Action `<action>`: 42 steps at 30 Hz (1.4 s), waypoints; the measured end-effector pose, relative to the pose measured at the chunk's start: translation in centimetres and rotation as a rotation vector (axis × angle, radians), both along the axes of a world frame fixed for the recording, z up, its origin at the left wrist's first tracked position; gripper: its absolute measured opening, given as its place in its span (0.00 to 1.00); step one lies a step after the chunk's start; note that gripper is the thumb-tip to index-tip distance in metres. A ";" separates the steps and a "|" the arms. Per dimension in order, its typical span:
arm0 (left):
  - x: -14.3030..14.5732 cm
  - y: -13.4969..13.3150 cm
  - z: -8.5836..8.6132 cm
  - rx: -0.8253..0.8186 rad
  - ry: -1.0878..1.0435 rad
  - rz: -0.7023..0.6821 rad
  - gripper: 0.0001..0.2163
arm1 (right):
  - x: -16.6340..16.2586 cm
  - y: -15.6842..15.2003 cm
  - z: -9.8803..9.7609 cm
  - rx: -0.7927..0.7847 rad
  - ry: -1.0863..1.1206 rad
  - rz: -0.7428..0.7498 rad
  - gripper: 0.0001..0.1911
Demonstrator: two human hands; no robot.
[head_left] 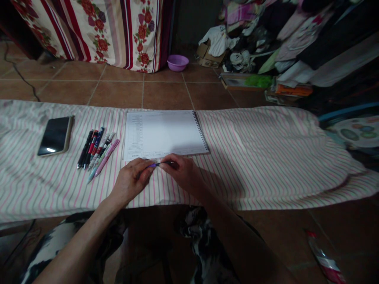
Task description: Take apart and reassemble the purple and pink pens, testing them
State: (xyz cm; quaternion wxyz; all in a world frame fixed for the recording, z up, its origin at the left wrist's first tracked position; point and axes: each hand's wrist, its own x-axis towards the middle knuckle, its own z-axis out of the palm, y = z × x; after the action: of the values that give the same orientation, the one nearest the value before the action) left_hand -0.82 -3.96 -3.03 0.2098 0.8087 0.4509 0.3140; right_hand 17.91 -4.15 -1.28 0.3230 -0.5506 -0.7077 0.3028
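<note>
Both my hands meet over a striped cloth (266, 157) spread on the floor. My left hand (132, 181) and my right hand (183, 173) each pinch one end of a thin purple pen (158, 164), held level just in front of a spiral-bound notebook (164, 134) that lies open. A row of several pens (96, 152) rests on the cloth left of the notebook. Further left lies a dark-screened phone (55, 135).
Brown floor tiles (166, 92) run beyond the cloth. A floral striped bed cover (112, 27) hangs at the back, with a purple bowl (177, 62) beside it. Heaped clothes and boxes (260, 47) fill the back right. A wrapped packet (324, 260) lies near my right knee.
</note>
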 end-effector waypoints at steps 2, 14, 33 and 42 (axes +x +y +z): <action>-0.1 0.0 -0.1 0.006 -0.009 -0.013 0.10 | 0.0 0.0 0.0 -0.004 -0.023 -0.005 0.09; 0.4 -0.1 0.3 -0.117 -0.094 0.081 0.09 | -0.4 0.3 -0.7 -0.205 0.305 -0.110 0.24; 1.0 -0.2 0.2 -0.261 -0.284 0.147 0.10 | -0.8 0.7 -0.6 -0.315 0.660 -0.079 0.10; 0.9 -0.2 0.1 -0.326 -0.325 0.182 0.10 | -1.5 0.9 -0.9 -0.434 0.816 -0.133 0.21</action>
State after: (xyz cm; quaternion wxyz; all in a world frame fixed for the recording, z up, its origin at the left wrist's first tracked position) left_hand 0.11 -4.13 -2.92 0.3780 0.6590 0.5271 0.3807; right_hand 16.39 -3.22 -2.16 0.4711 -0.4853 -0.4064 0.6143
